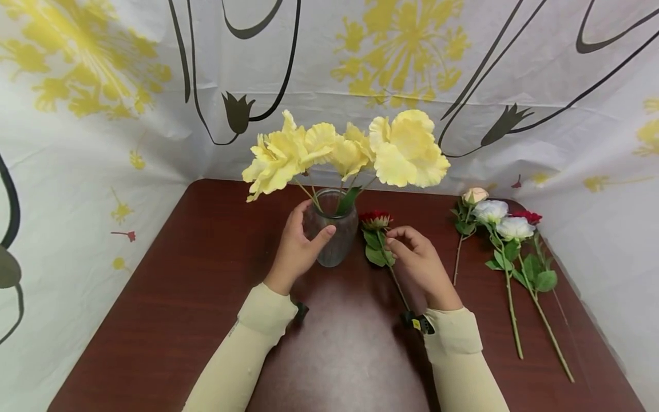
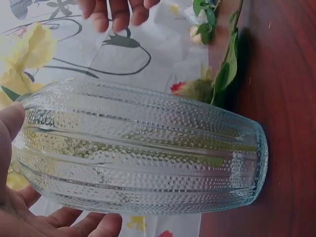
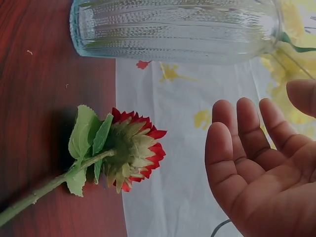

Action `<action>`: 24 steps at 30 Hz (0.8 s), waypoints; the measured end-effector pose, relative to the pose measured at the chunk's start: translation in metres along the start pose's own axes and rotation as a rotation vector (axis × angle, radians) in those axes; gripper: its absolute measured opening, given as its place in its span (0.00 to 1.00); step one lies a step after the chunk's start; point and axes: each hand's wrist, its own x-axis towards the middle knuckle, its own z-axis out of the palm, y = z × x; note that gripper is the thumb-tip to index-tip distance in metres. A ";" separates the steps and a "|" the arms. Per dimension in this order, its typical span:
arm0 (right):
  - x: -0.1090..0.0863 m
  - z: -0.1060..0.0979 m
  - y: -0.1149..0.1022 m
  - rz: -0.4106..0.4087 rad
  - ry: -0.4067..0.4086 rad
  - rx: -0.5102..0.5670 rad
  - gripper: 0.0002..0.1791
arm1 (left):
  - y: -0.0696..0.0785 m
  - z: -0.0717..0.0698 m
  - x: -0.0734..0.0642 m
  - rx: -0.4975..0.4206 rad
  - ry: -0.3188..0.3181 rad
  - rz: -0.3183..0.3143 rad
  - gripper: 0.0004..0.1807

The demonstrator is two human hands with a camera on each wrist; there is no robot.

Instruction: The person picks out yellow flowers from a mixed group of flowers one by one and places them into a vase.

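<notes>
A ribbed clear glass vase (image 1: 332,243) stands upright on the table, holding several large yellow flowers (image 1: 407,150). My left hand (image 1: 297,247) holds the vase at its upper left side, thumb across the front near the rim; in the left wrist view the vase (image 2: 143,148) lies between thumb and fingers. A red flower (image 3: 136,150) with green leaves rests on the table just right of the vase. Over its stem hovers my right hand (image 1: 419,260). In the right wrist view that hand's fingers (image 3: 247,123) are loosely bent, apart from the flower, with nothing in them.
On the table's right side lie a peach rose (image 1: 475,196), two white roses (image 1: 515,228) with long stems, and another red flower (image 1: 527,217). A patterned white cloth (image 1: 329,68) surrounds the back and sides of the brown table (image 1: 170,320).
</notes>
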 end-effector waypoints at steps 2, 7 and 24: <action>-0.001 0.000 0.001 0.002 -0.001 0.017 0.14 | -0.003 -0.002 0.003 0.022 0.031 0.000 0.44; -0.001 0.001 0.003 -0.002 0.002 0.048 0.14 | -0.011 -0.013 0.007 0.070 0.097 -0.008 0.45; -0.005 0.001 -0.008 -0.031 -0.001 -0.002 0.15 | -0.038 -0.063 0.021 0.111 0.234 -0.049 0.46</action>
